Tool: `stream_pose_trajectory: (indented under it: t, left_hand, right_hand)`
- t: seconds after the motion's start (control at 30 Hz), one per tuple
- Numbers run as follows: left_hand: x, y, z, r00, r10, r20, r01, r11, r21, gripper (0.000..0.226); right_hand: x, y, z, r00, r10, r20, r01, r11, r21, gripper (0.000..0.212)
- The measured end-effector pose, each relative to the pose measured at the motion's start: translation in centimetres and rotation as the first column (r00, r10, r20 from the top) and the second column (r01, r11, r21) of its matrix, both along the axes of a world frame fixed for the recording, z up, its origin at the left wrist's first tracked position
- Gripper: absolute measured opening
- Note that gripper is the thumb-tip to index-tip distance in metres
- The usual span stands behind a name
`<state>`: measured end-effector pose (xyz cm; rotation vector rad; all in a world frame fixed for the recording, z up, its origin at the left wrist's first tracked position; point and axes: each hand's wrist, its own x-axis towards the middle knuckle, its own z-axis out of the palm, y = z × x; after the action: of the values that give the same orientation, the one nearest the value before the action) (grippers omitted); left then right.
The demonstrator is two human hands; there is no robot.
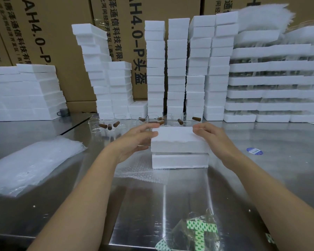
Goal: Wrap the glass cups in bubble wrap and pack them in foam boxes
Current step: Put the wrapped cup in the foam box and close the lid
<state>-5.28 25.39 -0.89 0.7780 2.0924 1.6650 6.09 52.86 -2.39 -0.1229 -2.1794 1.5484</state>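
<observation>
A white foam box lid point(178, 140) sits on the lower foam box half point(179, 161) at the middle of the steel table. My left hand point(134, 140) grips the lid's left end and my right hand point(212, 140) grips its right end. A thin gap shows between the two halves. A sheet of bubble wrap point(143, 173) lies flat just in front and left of the box. Several glass cups point(105, 125) with brown handles stand in a row behind the box. What is inside the box is hidden.
Tall stacks of foam boxes point(176, 67) line the back, with cardboard cartons point(62, 33) behind them. A pile of bubble wrap bags point(31, 163) lies at the left. A crumpled clear bag with green print point(198, 230) lies at the near edge. A blue sticker point(254, 151) lies at the right.
</observation>
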Motion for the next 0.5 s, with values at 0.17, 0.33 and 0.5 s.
stream_pose_trajectory:
  t: [0.17, 0.33, 0.5]
  left_hand:
    - [0.14, 0.11, -0.28, 0.999, 0.026, -0.042, -0.029, 0.998, -0.06, 0.037]
    - [0.33, -0.26, -0.15, 0.999, -0.001, -0.047, -0.005, 0.993, -0.121, 0.04]
    - [0.55, -0.21, 0.04, 0.999, -0.006, -0.043, 0.002, 0.996, -0.091, 0.035]
  right_hand:
    - [-0.04, -0.03, -0.3, 1.0, 0.013, 0.002, -0.013, 1.0, 0.009, 0.017]
    - [0.31, -0.12, -0.53, 0.998, 0.045, 0.05, -0.047, 0.998, 0.045, 0.017]
    - [0.48, 0.0, -0.6, 0.993, 0.076, 0.088, -0.078, 0.997, 0.02, 0.019]
